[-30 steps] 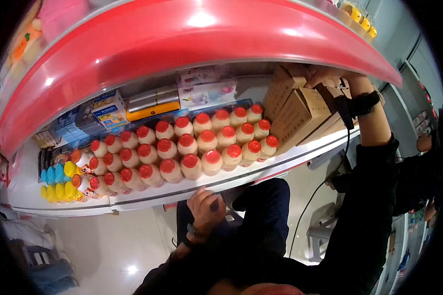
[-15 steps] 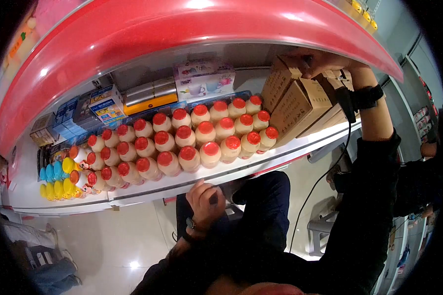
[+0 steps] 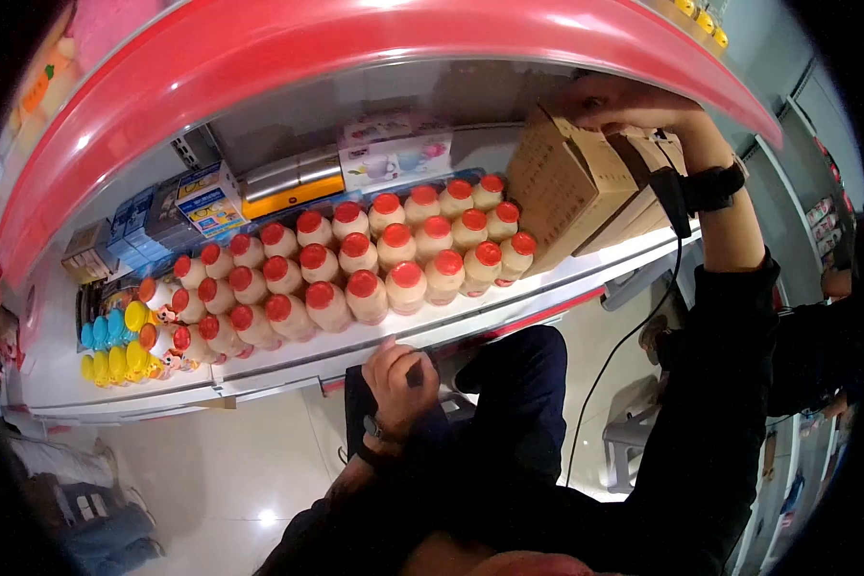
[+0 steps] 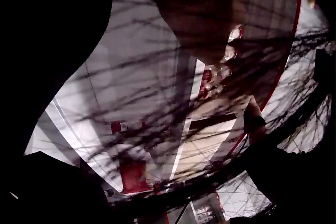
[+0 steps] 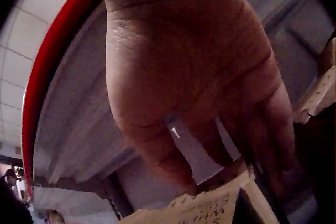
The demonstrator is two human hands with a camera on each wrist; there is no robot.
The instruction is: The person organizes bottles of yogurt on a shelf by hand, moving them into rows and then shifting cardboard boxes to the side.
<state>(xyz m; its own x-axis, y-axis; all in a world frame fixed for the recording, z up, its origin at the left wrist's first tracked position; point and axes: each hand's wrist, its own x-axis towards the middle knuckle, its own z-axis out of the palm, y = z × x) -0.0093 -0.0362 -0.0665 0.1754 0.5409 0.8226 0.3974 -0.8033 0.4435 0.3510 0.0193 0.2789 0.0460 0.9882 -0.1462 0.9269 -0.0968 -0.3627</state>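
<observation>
My right hand [image 3: 638, 108] reaches under the red canopy to the tall cardboard boxes at the shelf's right end. Its fingers curl over the top edge of a printed cardboard box [image 3: 571, 187]. In the right wrist view, the fingers [image 5: 168, 158] bend down onto the box's upper edge [image 5: 210, 205], and the fingertips are partly hidden. My left hand [image 3: 401, 382] hangs loosely curled in front of the shelf edge, above my lap, holding nothing. Red-capped bottles [image 3: 406, 288] filled with a beige drink stand in rows left of the boxes.
A curved red canopy [image 3: 394, 34] overhangs the white shelf [image 3: 288, 370]. Behind the bottles stand a silver-and-yellow box [image 3: 293, 182], a white cup box [image 3: 394, 158] and blue boxes [image 3: 134, 226]. Blue-capped and yellow-capped bottles [image 3: 115, 365] fill the left end. A grey stool [image 3: 629, 446] stands below right.
My right hand has moved farther back and slightly left on the box tops. The front box has shifted and now overlaps the one to its left. My left hand stays nearly where it was.
</observation>
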